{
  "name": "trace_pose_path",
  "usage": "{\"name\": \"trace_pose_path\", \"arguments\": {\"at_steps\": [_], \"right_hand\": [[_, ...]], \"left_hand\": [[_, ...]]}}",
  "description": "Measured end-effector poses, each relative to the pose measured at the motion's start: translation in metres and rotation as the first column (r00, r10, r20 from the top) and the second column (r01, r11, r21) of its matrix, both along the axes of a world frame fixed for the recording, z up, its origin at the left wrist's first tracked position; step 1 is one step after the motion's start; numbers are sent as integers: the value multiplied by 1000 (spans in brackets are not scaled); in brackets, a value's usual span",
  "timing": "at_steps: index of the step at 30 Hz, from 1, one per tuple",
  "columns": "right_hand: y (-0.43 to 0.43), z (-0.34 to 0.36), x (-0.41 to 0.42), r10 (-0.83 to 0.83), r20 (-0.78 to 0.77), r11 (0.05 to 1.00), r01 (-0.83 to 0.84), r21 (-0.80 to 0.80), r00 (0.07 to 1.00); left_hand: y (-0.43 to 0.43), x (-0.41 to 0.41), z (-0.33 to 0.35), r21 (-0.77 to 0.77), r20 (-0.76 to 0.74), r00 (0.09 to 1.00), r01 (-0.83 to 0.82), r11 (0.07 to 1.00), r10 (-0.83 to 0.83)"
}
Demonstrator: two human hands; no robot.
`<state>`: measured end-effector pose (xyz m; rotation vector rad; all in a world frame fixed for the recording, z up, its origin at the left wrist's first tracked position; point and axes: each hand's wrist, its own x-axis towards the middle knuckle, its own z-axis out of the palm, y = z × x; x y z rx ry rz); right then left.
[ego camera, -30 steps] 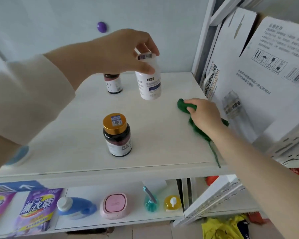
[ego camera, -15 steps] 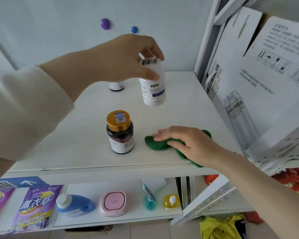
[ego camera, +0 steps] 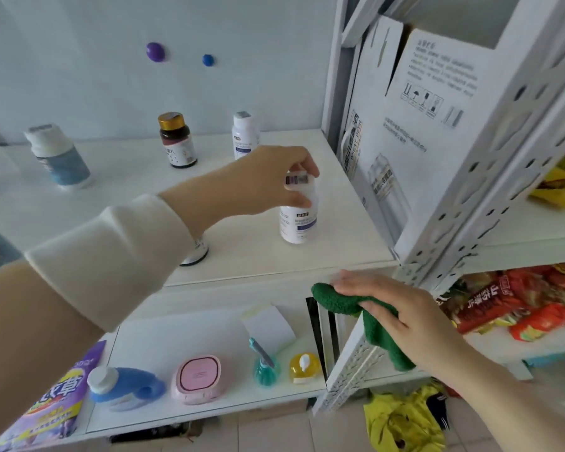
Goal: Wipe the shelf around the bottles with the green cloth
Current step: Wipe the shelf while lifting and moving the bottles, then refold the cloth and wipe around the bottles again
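My left hand [ego camera: 268, 181] grips the cap of a white bottle [ego camera: 299, 220] from above; the bottle's base is at the white shelf [ego camera: 340, 190], right of middle. My right hand [ego camera: 392, 308] holds the green cloth [ego camera: 336, 300] at the shelf's front edge, fingers laid over it, one end hanging below the hand. At the back stand a dark gold-capped bottle [ego camera: 177, 141] and a second white bottle [ego camera: 243, 135]. A blue-and-white bottle [ego camera: 59, 158] stands far left. Another bottle [ego camera: 194, 254] is mostly hidden under my left sleeve.
A white cardboard box [ego camera: 421, 141] and a perforated white rack post [ego camera: 503, 164] border the shelf on the right. The lower shelf holds a blue detergent bottle [ego camera: 121, 386], a pink case [ego camera: 198, 376] and small dispensers. Red snack packs [ego camera: 519, 305] lie at right.
My right hand drew the cloth from the shelf's right side across to the front edge and off it. My left hand lowered the lifted white bottle toward the shelf. The view pulled back.
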<state>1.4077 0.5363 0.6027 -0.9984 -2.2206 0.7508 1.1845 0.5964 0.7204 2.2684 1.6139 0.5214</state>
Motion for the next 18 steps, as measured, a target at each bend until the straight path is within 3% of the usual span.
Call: {"name": "trace_pose_path", "arguments": {"at_steps": [5, 8, 10, 12, 14, 18], "right_hand": [[-28, -5, 10, -215, -307, 959, 141, -246, 927], [-37, -4, 7, -355, -502, 870, 82, -487, 789], [-41, -4, 4, -473, -583, 761, -27, -648, 660], [-48, -4, 0, -578, -609, 628, -181, -757, 543], [-58, -5, -3, -645, -596, 514, -305, -802, 479], [-79, -18, -9, -690, -522, 365, -381, -849, 502]], "left_hand": [[-8, 14, -8, -5, -9, 998, -58, 998, 58], [-16, 18, -8, -12, -57, 995, -89, 996, 88], [-28, 22, -9, 88, -34, 986, -157, 984, 161], [-55, 30, -18, 252, 274, 942, -266, 930, 195], [-93, 43, -39, 268, 577, 800, -373, 888, 162], [-162, 66, -102, -89, 631, 700, -363, 928, 334]]}}
